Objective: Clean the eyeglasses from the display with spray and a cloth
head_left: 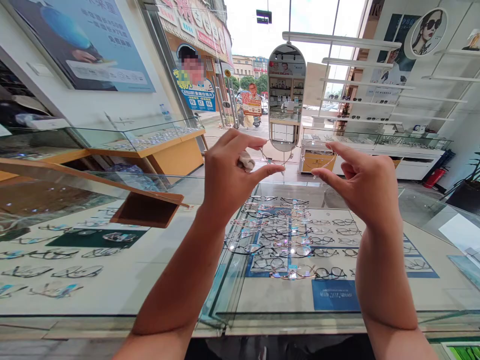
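Note:
Thin, nearly clear eyeglasses (288, 159) are held up in front of me, above the glass counter. My left hand (228, 172) is closed in a pinch at their left side, thumb below and index finger above. A crumpled pale cloth (246, 161) is tucked in the same hand, against the palm. On the other side, my right hand (369, 187) pinches the right end of the glasses between thumb and index finger. The fine rims are hard to make out against the bright background.
Beneath my hands, a glass display case (262, 300) holds rows of spectacle frames (330, 273) and a blue card (335, 295). A tilted wood-framed piece (148, 209) stands at left. Beyond hangs an oval mirror (287, 100). A fire extinguisher (435, 177) stands far right.

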Available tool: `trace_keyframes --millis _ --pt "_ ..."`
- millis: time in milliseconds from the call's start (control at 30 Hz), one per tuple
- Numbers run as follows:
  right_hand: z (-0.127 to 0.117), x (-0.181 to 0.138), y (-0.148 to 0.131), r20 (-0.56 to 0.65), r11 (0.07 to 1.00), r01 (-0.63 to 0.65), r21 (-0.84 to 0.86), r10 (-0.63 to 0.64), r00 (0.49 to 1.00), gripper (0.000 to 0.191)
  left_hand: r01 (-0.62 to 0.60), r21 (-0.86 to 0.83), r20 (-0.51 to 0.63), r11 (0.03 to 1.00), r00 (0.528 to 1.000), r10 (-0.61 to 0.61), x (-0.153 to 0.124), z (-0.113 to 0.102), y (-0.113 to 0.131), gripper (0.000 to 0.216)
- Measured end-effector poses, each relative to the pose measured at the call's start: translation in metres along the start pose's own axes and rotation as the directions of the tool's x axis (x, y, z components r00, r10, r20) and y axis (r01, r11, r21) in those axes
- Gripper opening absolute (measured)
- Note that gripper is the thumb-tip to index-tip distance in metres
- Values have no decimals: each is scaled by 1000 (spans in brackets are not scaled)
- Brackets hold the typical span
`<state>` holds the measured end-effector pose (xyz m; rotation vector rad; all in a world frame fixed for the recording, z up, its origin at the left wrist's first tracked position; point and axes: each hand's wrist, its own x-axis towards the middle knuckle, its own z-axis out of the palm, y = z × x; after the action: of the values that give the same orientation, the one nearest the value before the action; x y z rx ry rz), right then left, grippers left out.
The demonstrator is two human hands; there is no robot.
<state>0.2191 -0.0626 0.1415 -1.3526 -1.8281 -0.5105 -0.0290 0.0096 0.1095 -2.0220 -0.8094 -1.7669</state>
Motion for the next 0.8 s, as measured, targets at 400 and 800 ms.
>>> trace_keyframes --millis 400,800 --pt "8 3 0 -26 1000 -11 -27 11 1000 47 -60 -44 127 997 990 65 3 -6 -18 48" --pt "7 1 -2 -28 999 15 -37 -16 999 46 -70 -68 47 995 996 73 8 -9 -11 44"
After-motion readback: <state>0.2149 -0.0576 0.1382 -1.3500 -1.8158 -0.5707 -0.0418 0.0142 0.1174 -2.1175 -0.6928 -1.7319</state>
